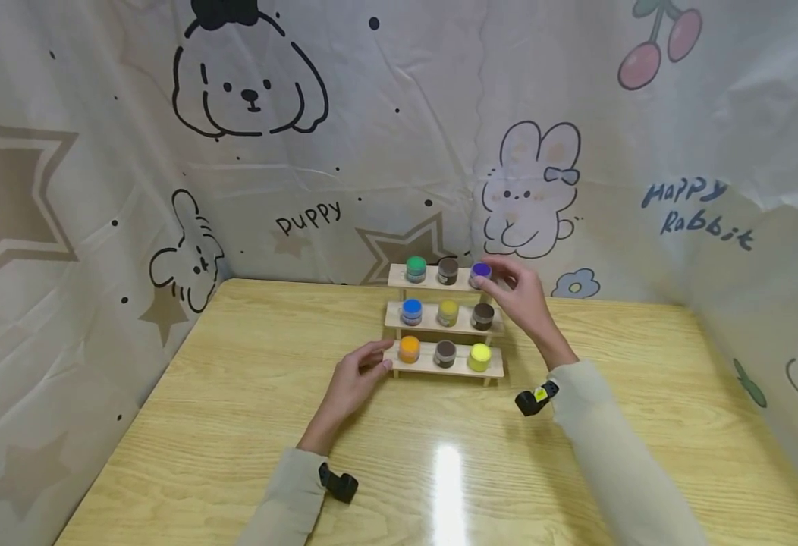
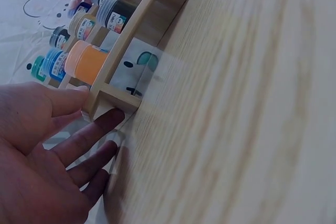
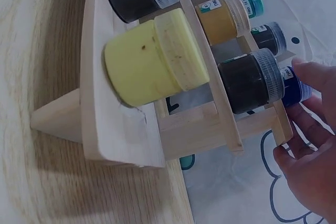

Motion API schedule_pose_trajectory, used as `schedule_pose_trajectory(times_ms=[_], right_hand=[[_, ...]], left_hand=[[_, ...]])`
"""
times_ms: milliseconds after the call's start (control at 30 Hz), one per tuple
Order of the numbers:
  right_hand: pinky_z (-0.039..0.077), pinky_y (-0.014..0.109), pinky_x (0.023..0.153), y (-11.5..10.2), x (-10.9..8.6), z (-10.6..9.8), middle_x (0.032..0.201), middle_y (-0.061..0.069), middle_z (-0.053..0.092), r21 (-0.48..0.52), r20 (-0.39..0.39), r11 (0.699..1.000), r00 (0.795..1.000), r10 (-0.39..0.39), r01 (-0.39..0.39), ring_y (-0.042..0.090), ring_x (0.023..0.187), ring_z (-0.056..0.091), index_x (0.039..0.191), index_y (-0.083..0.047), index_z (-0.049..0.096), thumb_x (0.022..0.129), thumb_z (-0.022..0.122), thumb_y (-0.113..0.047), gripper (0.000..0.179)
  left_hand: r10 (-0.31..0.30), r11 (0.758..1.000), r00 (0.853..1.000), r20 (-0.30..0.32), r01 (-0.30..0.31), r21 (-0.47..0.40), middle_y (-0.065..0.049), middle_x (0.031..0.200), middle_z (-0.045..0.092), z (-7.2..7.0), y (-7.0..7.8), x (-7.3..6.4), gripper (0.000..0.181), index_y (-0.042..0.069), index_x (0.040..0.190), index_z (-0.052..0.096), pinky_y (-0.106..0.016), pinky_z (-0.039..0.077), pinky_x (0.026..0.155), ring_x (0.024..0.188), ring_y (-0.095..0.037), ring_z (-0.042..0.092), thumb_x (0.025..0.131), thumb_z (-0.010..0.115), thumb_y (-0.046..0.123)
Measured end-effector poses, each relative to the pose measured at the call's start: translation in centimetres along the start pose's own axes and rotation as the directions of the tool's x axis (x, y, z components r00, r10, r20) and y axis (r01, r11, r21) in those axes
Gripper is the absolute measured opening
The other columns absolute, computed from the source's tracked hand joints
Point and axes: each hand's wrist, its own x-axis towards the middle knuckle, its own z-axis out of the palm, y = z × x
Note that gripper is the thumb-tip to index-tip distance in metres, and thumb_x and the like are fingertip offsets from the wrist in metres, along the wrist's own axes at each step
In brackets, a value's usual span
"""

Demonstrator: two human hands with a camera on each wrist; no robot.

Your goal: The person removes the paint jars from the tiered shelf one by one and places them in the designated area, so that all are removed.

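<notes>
A three-tier wooden display rack carries several small paint jars in rows. My right hand pinches the purple-blue paint jar at the right end of the top tier. In the right wrist view, the thumb lies on that jar, with other fingers behind it beside the tier's end. My left hand holds the left end of the lowest tier between thumb and fingers, next to the orange paint jar. The left wrist view shows its lower fingers spread beside the rack's leg.
The top tier also bears a green jar and a dark jar. Blue, ochre and dark jars stand mid-tier. A dark jar and yellow jar stand lowest. A printed curtain hangs behind the wooden table.
</notes>
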Motion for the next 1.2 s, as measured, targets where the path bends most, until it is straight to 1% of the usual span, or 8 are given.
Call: schedule_pose_trajectory(times_ms=[267, 333, 400, 533, 633, 767, 1000, 1200], right_hand=[[0.042, 0.051, 0.112, -0.5, -0.1, 0.0, 0.131, 0.018, 0.065, 0.018, -0.012, 0.999, 0.999, 0.031, -0.031, 0.035, 0.121, 0.060, 0.133, 0.002, 0.064, 0.097, 0.074, -0.018, 0.042], [0.042, 0.052, 0.112, -0.7, -0.4, -0.2, 0.132, 0.019, 0.064, 0.030, -0.023, 0.999, 0.999, 0.032, -0.031, 0.036, 0.122, 0.059, 0.134, 0.001, 0.064, 0.097, 0.074, -0.017, 0.042], [0.045, 0.050, 0.110, -0.9, -0.8, -0.7, 0.132, 0.019, 0.064, 0.033, -0.040, 0.999, 0.999, 0.036, -0.035, 0.035, 0.121, 0.060, 0.135, 0.001, 0.063, 0.097, 0.074, -0.016, 0.043], [0.051, 0.033, 0.103, -0.9, -1.8, -1.7, 0.131, 0.018, 0.065, 0.037, -0.078, 0.998, 0.996, 0.049, -0.047, 0.026, 0.115, 0.064, 0.136, 0.000, 0.063, 0.097, 0.074, -0.018, 0.044], [0.052, 0.023, 0.098, -0.6, -2.7, -2.5, 0.131, 0.017, 0.065, 0.042, -0.109, 0.998, 0.992, 0.060, -0.055, 0.018, 0.112, 0.065, 0.135, 0.000, 0.064, 0.097, 0.074, -0.020, 0.044], [0.052, 0.021, 0.096, 0.1, -3.9, -3.3, 0.131, 0.018, 0.064, 0.053, -0.146, 0.997, 0.987, 0.072, -0.065, 0.012, 0.111, 0.064, 0.134, 0.002, 0.064, 0.097, 0.074, -0.020, 0.044], [0.052, 0.016, 0.093, 0.8, -5.8, -4.3, 0.131, 0.018, 0.063, 0.097, -0.214, 0.988, 0.967, 0.137, -0.118, 0.009, 0.110, 0.062, 0.134, 0.001, 0.064, 0.095, 0.077, -0.017, 0.045], [0.052, 0.014, 0.090, 1.7, -6.7, -4.7, 0.129, 0.015, 0.065, 0.129, -0.256, 0.978, 0.948, 0.190, -0.162, 0.007, 0.108, 0.063, 0.133, 0.003, 0.064, 0.093, 0.078, -0.014, 0.046]], left_hand=[[-0.018, 1.000, 0.999, -0.032, 0.018, 0.006, -0.008, 0.139, 0.063, -0.2, -0.3, 0.0, 0.036, 0.014, 0.137, 0.066, -0.048, 0.049, 0.105, 0.122, -0.029, 0.063, 0.101, 0.067, 0.014], [-0.017, 1.000, 0.999, -0.030, 0.017, 0.007, -0.009, 0.140, 0.063, -0.2, -0.3, 0.0, 0.036, 0.014, 0.137, 0.066, -0.049, 0.049, 0.105, 0.121, -0.029, 0.063, 0.101, 0.067, 0.015], [-0.018, 1.000, 1.000, -0.024, 0.019, 0.008, -0.009, 0.141, 0.063, -0.2, -0.4, 0.0, 0.036, 0.014, 0.138, 0.066, -0.048, 0.049, 0.105, 0.122, -0.029, 0.062, 0.102, 0.067, 0.016], [-0.018, 1.000, 1.000, -0.013, 0.019, 0.009, -0.008, 0.142, 0.062, -0.1, -0.5, -0.1, 0.037, 0.012, 0.139, 0.065, -0.047, 0.049, 0.105, 0.122, -0.028, 0.062, 0.102, 0.066, 0.017], [-0.014, 1.000, 1.000, -0.011, 0.014, 0.001, -0.008, 0.142, 0.062, -0.1, -0.3, -0.1, 0.037, 0.012, 0.139, 0.065, -0.047, 0.049, 0.106, 0.122, -0.029, 0.062, 0.102, 0.067, 0.016], [-0.015, 1.000, 1.000, -0.007, 0.015, -0.006, -0.007, 0.142, 0.062, 0.0, -0.2, -0.2, 0.037, 0.012, 0.139, 0.065, -0.047, 0.049, 0.105, 0.122, -0.028, 0.062, 0.101, 0.067, 0.014], [-0.018, 1.000, 1.000, -0.001, 0.018, -0.007, -0.008, 0.141, 0.062, 0.1, -0.2, -0.2, 0.038, 0.011, 0.139, 0.065, -0.048, 0.049, 0.105, 0.121, -0.028, 0.062, 0.101, 0.067, 0.016], [-0.016, 1.000, 1.000, 0.000, 0.016, -0.008, -0.007, 0.142, 0.062, 0.1, -0.2, 0.0, 0.038, 0.013, 0.139, 0.065, -0.048, 0.049, 0.105, 0.121, -0.028, 0.062, 0.102, 0.067, 0.016]])
